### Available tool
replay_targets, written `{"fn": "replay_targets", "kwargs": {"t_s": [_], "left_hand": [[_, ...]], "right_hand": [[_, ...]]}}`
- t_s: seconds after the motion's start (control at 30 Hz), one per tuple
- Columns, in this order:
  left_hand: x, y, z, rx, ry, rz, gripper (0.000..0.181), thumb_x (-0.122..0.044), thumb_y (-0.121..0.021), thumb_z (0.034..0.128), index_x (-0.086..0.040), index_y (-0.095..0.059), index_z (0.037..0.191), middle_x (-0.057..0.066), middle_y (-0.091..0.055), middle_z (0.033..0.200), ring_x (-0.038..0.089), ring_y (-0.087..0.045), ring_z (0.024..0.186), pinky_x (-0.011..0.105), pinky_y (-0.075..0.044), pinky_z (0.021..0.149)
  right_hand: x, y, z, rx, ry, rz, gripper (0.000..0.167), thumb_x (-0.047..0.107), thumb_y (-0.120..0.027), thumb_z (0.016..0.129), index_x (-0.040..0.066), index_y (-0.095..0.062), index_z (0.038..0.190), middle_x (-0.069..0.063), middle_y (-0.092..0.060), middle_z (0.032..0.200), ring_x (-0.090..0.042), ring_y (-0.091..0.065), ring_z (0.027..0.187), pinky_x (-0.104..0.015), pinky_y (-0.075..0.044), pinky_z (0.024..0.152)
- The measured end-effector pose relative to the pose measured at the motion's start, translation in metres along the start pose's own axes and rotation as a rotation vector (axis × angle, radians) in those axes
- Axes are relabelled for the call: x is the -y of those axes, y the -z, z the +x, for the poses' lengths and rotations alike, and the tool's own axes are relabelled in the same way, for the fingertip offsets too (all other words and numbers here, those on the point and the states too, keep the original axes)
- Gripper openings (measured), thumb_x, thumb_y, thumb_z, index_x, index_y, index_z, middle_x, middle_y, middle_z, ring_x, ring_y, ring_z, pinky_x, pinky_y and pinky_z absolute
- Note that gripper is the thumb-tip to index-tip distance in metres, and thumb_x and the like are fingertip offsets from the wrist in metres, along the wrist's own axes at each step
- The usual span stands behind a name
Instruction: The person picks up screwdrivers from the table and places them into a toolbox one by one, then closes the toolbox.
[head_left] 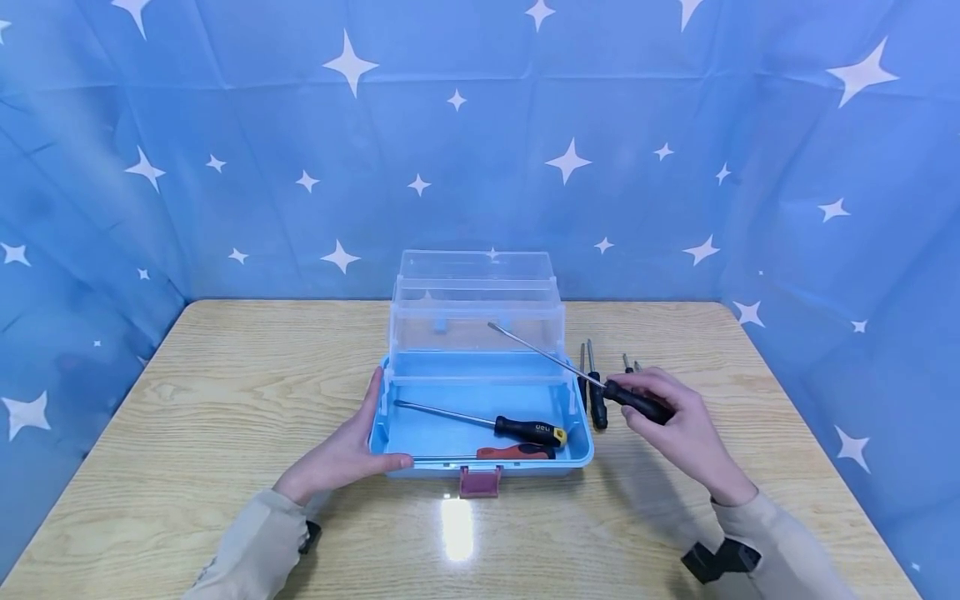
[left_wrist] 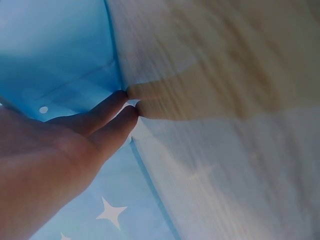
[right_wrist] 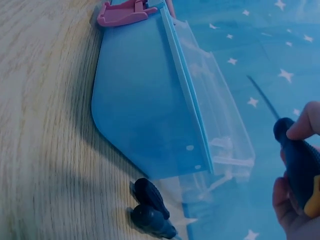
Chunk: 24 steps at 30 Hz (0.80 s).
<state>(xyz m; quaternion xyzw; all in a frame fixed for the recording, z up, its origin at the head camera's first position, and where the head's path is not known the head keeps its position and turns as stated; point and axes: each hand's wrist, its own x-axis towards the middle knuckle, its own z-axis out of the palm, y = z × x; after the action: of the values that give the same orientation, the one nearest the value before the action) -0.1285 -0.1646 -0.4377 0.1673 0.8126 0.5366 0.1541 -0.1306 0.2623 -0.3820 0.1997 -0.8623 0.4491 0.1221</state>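
Note:
A light blue toolbox (head_left: 480, 400) stands on the table with its clear lid (head_left: 476, 325) raised. Inside lie a black screwdriver (head_left: 528, 431) with a yellow end and, along the front wall, a red-handled screwdriver (head_left: 517, 452). My left hand (head_left: 348, 450) rests on the box's left front corner, thumb over the front rim, fingers straight along the side. My right hand (head_left: 675, 417) holds another black-handled screwdriver (head_left: 637, 402) by its handle; its long shaft points left over the box's right side. In the right wrist view, this handle (right_wrist: 298, 165) shows a yellow end.
Two black screwdrivers (head_left: 597, 400) lie just right of the toolbox. Further right, more tool tips (head_left: 627, 362) show behind my right hand. A pink latch (head_left: 480, 482) hangs on the box front. A starry blue cloth (head_left: 480, 167) hangs behind the wooden table (head_left: 247, 400).

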Motion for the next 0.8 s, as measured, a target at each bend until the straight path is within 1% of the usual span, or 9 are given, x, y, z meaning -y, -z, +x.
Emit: {"fn": "replay_targets", "kwargs": {"t_s": [0.13,0.27,0.33,0.47,0.57,0.63,0.67,0.7,0.8], "left_hand": [[-0.001,0.0,0.0,-0.001,-0.005,-0.001,0.121,-0.031,-0.079,0.0812,-0.023,0.02,0.152,0.012,0.008,0.16,0.04,0.001,0.143,0.065,-0.013,0.107],[-0.002,0.0,0.0,-0.003,0.007,0.005,0.121,-0.031,-0.079,0.0808,-0.024,0.019,0.152,0.013,0.007,0.161,0.04,0.0,0.143,0.065,-0.013,0.107],[-0.002,-0.001,0.0,-0.003,0.011,0.006,0.122,-0.032,-0.079,0.0806,-0.024,0.019,0.152,0.013,0.007,0.161,0.041,0.0,0.143,0.066,-0.013,0.106],[-0.003,-0.001,0.0,-0.004,0.01,0.005,0.122,-0.03,-0.079,0.0806,-0.023,0.019,0.152,0.013,0.007,0.16,0.041,0.0,0.143,0.066,-0.014,0.106],[-0.003,-0.001,0.0,-0.006,0.016,0.012,0.122,-0.029,-0.079,0.0808,-0.023,0.019,0.152,0.014,0.007,0.16,0.041,0.0,0.143,0.066,-0.014,0.106],[-0.003,-0.001,-0.001,-0.007,0.024,0.018,0.122,-0.029,-0.079,0.0809,-0.023,0.019,0.152,0.015,0.007,0.16,0.041,0.0,0.143,0.066,-0.014,0.106],[-0.003,-0.001,-0.001,-0.009,0.026,0.02,0.121,-0.029,-0.079,0.0809,-0.022,0.019,0.152,0.015,0.007,0.16,0.041,0.0,0.143,0.066,-0.014,0.107],[-0.003,-0.001,-0.001,-0.009,0.028,0.021,0.121,-0.029,-0.079,0.0809,-0.022,0.019,0.152,0.015,0.006,0.16,0.041,0.0,0.143,0.066,-0.014,0.107],[-0.002,-0.001,0.0,-0.008,0.024,0.023,0.121,-0.028,-0.079,0.0809,-0.022,0.019,0.152,0.016,0.006,0.16,0.042,-0.001,0.143,0.065,-0.014,0.107]], "right_hand": [[-0.001,-0.003,0.004,0.026,0.025,0.011,0.038,-0.012,-0.067,0.081,0.005,-0.069,0.115,-0.007,-0.062,0.112,-0.01,-0.056,0.091,-0.015,-0.044,0.074],[-0.001,-0.006,0.01,0.054,0.028,0.009,0.04,-0.012,-0.067,0.081,0.007,-0.069,0.116,-0.006,-0.063,0.111,-0.012,-0.056,0.092,-0.016,-0.044,0.075],[-0.001,-0.007,0.012,0.068,0.023,-0.003,0.04,-0.01,-0.067,0.081,0.009,-0.07,0.116,-0.004,-0.063,0.111,-0.012,-0.055,0.096,-0.017,-0.043,0.078],[-0.001,-0.011,0.017,0.113,0.038,0.02,0.041,-0.01,-0.065,0.082,0.009,-0.069,0.118,-0.003,-0.063,0.111,-0.015,-0.056,0.096,-0.021,-0.046,0.076],[-0.001,-0.013,0.019,0.153,0.068,0.049,0.041,-0.011,-0.064,0.083,0.008,-0.068,0.119,-0.003,-0.063,0.11,-0.017,-0.057,0.091,-0.025,-0.048,0.073],[0.0,-0.015,0.02,0.168,0.073,0.047,0.042,-0.01,-0.064,0.083,0.011,-0.069,0.119,-0.001,-0.063,0.11,-0.017,-0.057,0.093,-0.026,-0.048,0.075],[0.0,-0.016,0.021,0.176,0.076,0.046,0.042,-0.01,-0.065,0.083,0.012,-0.069,0.119,0.0,-0.063,0.111,-0.017,-0.057,0.094,-0.028,-0.046,0.083],[0.0,-0.017,0.021,0.185,0.079,0.044,0.041,-0.009,-0.065,0.083,0.012,-0.069,0.118,0.001,-0.063,0.111,-0.016,-0.057,0.095,-0.03,-0.044,0.084],[0.001,-0.02,0.023,0.215,0.088,0.051,0.04,-0.008,-0.065,0.084,0.012,-0.069,0.119,0.002,-0.062,0.112,-0.016,-0.056,0.096,-0.031,-0.046,0.084]]}}
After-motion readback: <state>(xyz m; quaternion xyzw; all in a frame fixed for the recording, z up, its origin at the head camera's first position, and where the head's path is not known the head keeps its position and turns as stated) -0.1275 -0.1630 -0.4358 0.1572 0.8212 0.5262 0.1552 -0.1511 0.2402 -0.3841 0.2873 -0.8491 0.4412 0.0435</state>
